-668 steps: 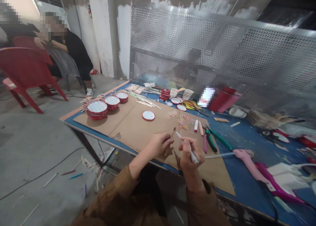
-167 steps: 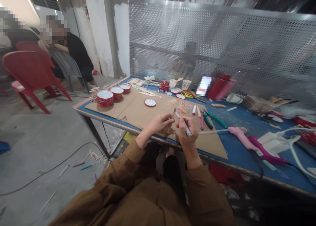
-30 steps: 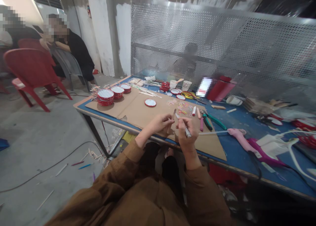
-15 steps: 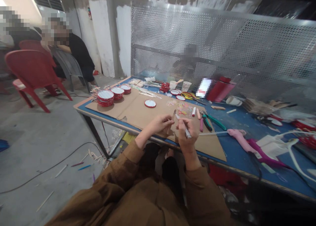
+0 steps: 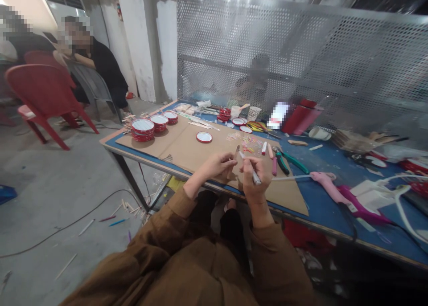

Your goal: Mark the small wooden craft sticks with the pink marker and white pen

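Note:
Over the front edge of a brown cardboard sheet (image 5: 180,148), my left hand (image 5: 221,165) pinches a thin wooden stick (image 5: 237,149) with a darkened upper end. My right hand (image 5: 257,177) is closed around a pale marker (image 5: 256,177), its tip pointing at the stick; whether they touch I cannot tell. Beyond my hands, small coloured ring-like pieces (image 5: 249,142) are scattered on the cardboard. A white pen cap (image 5: 264,148) with a red end lies to their right. A red-rimmed white disc (image 5: 204,137) lies flat on the cardboard, left of those pieces.
Stacked red-rimmed tins (image 5: 143,131) stand at the table's left end. On the right lie green-handled pliers (image 5: 294,162), a pink glue gun (image 5: 323,181) and a white power strip (image 5: 374,192). A lit phone (image 5: 278,115) leans near a perforated metal panel (image 5: 217,47). People sit at the far left.
The view has shifted slightly. Both hands keep their grips, and the marker still points at the stick with little visible movement.

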{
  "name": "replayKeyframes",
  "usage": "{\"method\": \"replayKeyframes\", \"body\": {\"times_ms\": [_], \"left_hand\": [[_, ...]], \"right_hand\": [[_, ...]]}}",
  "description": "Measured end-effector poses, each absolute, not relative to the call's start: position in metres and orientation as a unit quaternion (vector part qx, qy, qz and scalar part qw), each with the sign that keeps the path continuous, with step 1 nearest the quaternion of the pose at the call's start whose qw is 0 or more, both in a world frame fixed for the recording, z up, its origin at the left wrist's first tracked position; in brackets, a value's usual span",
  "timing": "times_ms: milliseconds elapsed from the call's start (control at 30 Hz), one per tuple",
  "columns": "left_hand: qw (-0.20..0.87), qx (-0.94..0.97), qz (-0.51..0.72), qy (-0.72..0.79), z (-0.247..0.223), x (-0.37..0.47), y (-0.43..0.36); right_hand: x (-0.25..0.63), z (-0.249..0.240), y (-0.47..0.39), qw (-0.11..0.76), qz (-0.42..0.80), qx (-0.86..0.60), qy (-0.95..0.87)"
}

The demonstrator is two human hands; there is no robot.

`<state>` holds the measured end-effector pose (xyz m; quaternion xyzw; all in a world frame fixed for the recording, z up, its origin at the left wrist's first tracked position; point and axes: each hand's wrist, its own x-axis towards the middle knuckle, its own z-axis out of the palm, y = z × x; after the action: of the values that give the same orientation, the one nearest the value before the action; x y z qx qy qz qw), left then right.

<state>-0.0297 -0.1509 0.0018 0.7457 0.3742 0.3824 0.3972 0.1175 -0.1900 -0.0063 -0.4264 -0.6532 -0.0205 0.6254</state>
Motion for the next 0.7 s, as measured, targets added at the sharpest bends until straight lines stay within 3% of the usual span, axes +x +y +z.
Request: {"method": "replayKeyframes", "body": {"times_ms": [700], "left_hand": [[0.404,0.744,0.385,0.368,0.0036,-0.0296,-0.1534]], "right_hand": [[0.1162,-0.0044,-0.1924,0.621,0.004,-0.439,-0.650]]}}
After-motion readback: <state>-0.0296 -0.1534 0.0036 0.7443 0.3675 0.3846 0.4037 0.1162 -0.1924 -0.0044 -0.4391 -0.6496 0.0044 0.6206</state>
